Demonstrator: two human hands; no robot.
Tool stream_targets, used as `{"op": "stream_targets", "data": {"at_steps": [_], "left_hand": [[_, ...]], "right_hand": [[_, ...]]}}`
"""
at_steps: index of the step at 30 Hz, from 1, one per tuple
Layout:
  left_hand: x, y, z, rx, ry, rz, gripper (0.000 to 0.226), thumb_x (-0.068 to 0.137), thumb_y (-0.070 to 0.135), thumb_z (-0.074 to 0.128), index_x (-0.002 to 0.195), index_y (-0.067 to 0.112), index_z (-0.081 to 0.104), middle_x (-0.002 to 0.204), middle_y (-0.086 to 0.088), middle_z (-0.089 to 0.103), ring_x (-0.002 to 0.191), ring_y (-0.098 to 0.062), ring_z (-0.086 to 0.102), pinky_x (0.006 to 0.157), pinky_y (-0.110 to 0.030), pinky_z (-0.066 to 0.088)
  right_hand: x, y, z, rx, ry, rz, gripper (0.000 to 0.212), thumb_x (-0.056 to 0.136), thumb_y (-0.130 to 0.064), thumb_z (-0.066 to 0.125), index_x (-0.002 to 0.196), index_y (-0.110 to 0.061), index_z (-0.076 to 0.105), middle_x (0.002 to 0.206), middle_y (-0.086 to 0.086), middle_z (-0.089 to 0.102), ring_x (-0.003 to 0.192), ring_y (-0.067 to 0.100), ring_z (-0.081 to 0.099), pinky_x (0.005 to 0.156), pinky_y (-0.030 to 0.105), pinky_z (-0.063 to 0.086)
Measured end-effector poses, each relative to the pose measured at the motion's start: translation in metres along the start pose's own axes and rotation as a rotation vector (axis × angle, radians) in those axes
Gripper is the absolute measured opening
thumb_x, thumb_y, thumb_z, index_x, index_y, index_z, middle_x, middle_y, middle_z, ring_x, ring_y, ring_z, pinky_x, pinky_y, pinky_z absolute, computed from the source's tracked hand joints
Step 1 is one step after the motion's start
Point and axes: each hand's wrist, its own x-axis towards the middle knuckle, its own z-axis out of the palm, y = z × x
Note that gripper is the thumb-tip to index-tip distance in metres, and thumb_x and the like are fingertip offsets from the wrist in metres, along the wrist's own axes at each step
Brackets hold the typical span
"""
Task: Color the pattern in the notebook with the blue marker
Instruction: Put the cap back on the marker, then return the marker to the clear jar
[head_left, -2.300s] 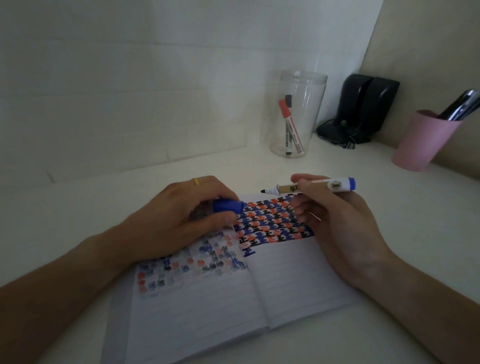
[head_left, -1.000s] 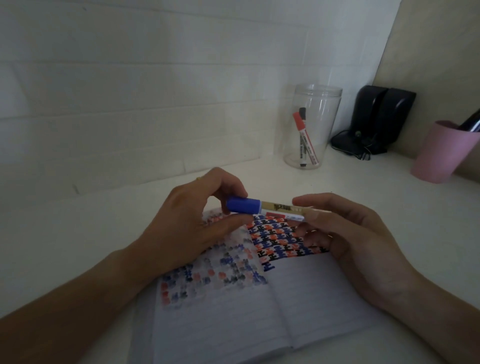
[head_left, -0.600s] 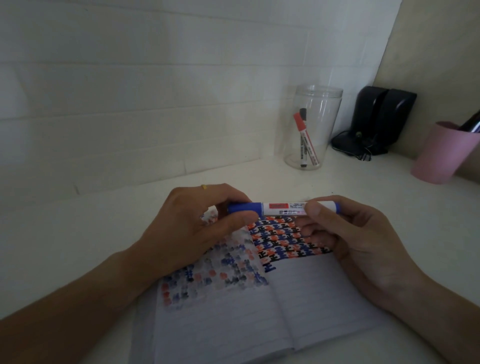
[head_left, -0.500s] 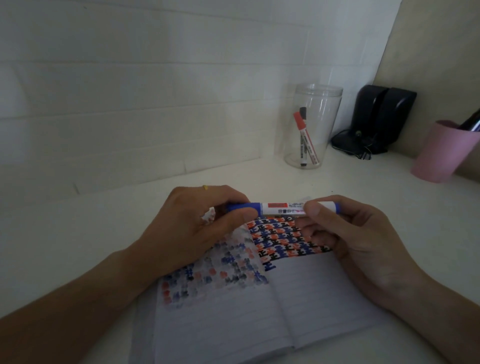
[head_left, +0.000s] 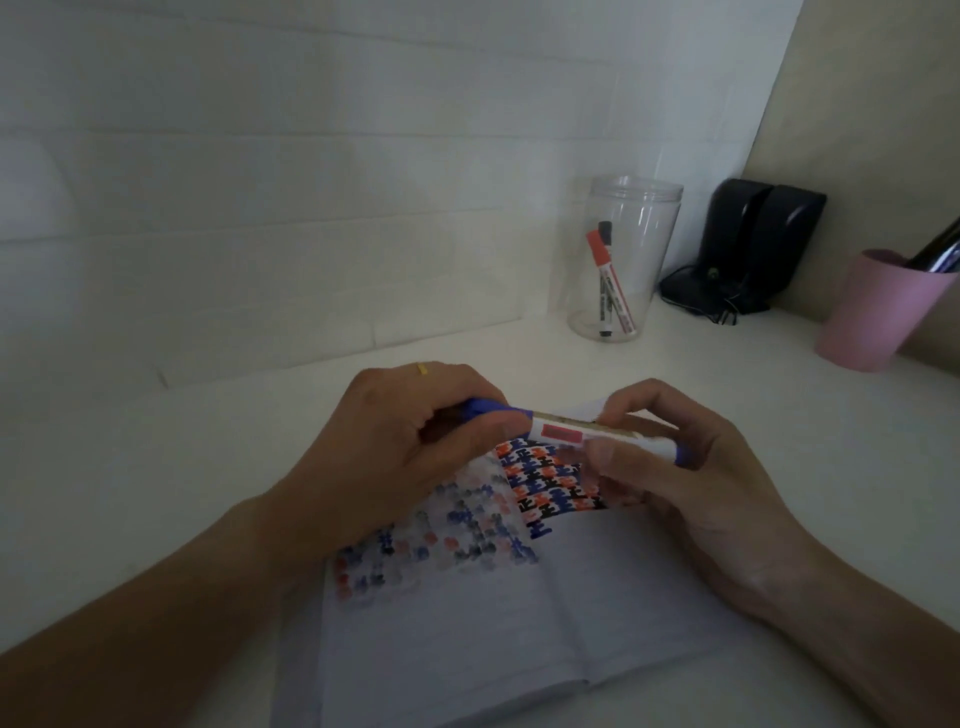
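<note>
A white tiled wall is backing a pale table (head_left: 779, 415) in a dim corner. Above the open notebook (head_left: 519, 623), the blue marker (head_left: 582, 432) is lying nearly level, its long axis running left to right and dipping slightly toward the right. Its blue cap end is pointing left, into the left hand (head_left: 405, 452), whose fingers (head_left: 467, 436) are closing tightly around the cap. The blue rear end is pointing right, where the right hand (head_left: 691, 478) is pinching the white barrel between thumb and fingers (head_left: 623, 405). A red label is showing on the barrel between the two hands.

Directly beneath the marker, the pattern (head_left: 550, 483) of blue, orange and black shapes is filling the top of the right page, while a fainter version is showing on the left page. A yellow ring (head_left: 422, 368) is sitting on the left hand.

Farther back, a clear jar (head_left: 623, 208) is holding a red marker (head_left: 608, 275) and a black marker (head_left: 605, 236), both leaning. Right of it, black speakers (head_left: 758, 234) are standing in the corner, and a pink cup (head_left: 878, 312) is holding pens at the far right.
</note>
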Motion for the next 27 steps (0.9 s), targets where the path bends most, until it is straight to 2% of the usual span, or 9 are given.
{"op": "stream_targets", "data": {"at_steps": [3, 5, 7, 9, 12, 15, 18, 23, 27], "left_hand": [[-0.001, 0.001, 0.007, 0.052, 0.023, -0.029, 0.042, 0.092, 0.058, 0.053, 0.106, 0.024, 0.071, 0.07, 0.008, 0.064, 0.065, -0.008, 0.056, 0.059, -0.016, 0.042], [0.0, -0.002, 0.006, 0.07, 0.074, -0.056, 0.047, 0.096, 0.059, 0.045, 0.115, 0.023, 0.067, 0.067, 0.006, 0.06, 0.063, -0.016, 0.055, 0.058, -0.022, 0.044], [0.0, -0.006, 0.003, 0.105, 0.122, -0.068, 0.037, 0.1, 0.049, 0.046, 0.117, 0.022, 0.065, 0.067, 0.007, 0.059, 0.061, -0.014, 0.056, 0.06, -0.024, 0.045], [-0.001, -0.01, 0.002, 0.149, 0.131, -0.076, 0.03, 0.101, 0.043, 0.048, 0.116, 0.024, 0.065, 0.07, 0.01, 0.059, 0.066, -0.01, 0.058, 0.064, -0.025, 0.046], [-0.001, -0.012, 0.002, 0.206, 0.106, -0.061, 0.027, 0.101, 0.041, 0.048, 0.115, 0.026, 0.065, 0.073, 0.013, 0.058, 0.07, -0.006, 0.057, 0.065, -0.022, 0.044], [-0.001, -0.012, 0.001, 0.241, 0.099, -0.048, 0.026, 0.101, 0.039, 0.049, 0.114, 0.024, 0.066, 0.072, 0.011, 0.057, 0.068, -0.007, 0.054, 0.066, -0.018, 0.041], [-0.001, -0.012, 0.001, 0.259, 0.083, -0.045, 0.029, 0.101, 0.039, 0.047, 0.113, 0.023, 0.067, 0.073, 0.011, 0.057, 0.068, -0.008, 0.054, 0.067, -0.014, 0.039], [-0.001, -0.014, 0.002, 0.272, 0.054, -0.034, 0.031, 0.1, 0.042, 0.046, 0.113, 0.023, 0.068, 0.077, 0.011, 0.06, 0.07, -0.007, 0.054, 0.066, -0.022, 0.043], [-0.002, -0.014, 0.002, 0.263, 0.024, -0.027, 0.033, 0.098, 0.045, 0.046, 0.113, 0.024, 0.067, 0.078, 0.016, 0.058, 0.072, -0.003, 0.05, 0.07, -0.009, 0.034]], "right_hand": [[0.0, -0.001, 0.002, -0.015, -0.037, 0.018, 0.035, 0.066, -0.016, 0.084, 0.082, -0.007, 0.055, 0.074, 0.005, 0.075, 0.06, 0.014, 0.067, 0.055, 0.025, 0.047], [0.002, 0.0, -0.001, 0.041, 0.01, 0.042, 0.031, 0.067, -0.017, 0.081, 0.08, -0.008, 0.054, 0.067, 0.004, 0.068, 0.063, 0.023, 0.058, 0.054, 0.026, 0.038], [0.005, 0.001, -0.007, 0.135, 0.055, 0.073, 0.028, 0.068, -0.016, 0.079, 0.081, -0.008, 0.055, 0.071, 0.01, 0.066, 0.072, 0.031, 0.052, 0.055, 0.026, 0.038], [0.008, 0.002, -0.011, 0.232, 0.071, 0.105, 0.022, 0.071, -0.016, 0.074, 0.078, -0.008, 0.054, 0.079, 0.011, 0.071, 0.083, 0.023, 0.071, 0.06, 0.022, 0.049], [0.009, 0.002, -0.014, 0.286, 0.054, 0.114, 0.015, 0.075, -0.016, 0.069, 0.074, -0.009, 0.056, 0.079, 0.009, 0.072, 0.094, 0.016, 0.076, 0.066, 0.023, 0.05], [0.009, 0.002, -0.015, 0.255, 0.051, 0.124, 0.028, 0.078, -0.016, 0.067, 0.103, -0.006, 0.064, 0.097, 0.017, 0.079, 0.071, 0.01, 0.072, 0.058, 0.02, 0.053], [0.009, 0.003, -0.016, 0.211, 0.045, 0.119, 0.05, 0.082, -0.011, 0.065, 0.131, -0.022, 0.063, 0.107, 0.016, 0.079, 0.071, 0.017, 0.07, 0.064, 0.026, 0.057], [0.012, 0.003, -0.017, 0.215, -0.023, 0.15, 0.068, 0.089, 0.001, 0.057, 0.143, -0.04, 0.051, 0.098, 0.019, 0.071, 0.085, 0.04, 0.071, 0.072, 0.043, 0.06], [0.012, 0.0, -0.015, 0.205, -0.002, 0.165, 0.062, 0.092, 0.004, 0.057, 0.14, -0.036, 0.053, 0.1, 0.023, 0.072, 0.097, 0.043, 0.071, 0.08, 0.049, 0.059]]}}
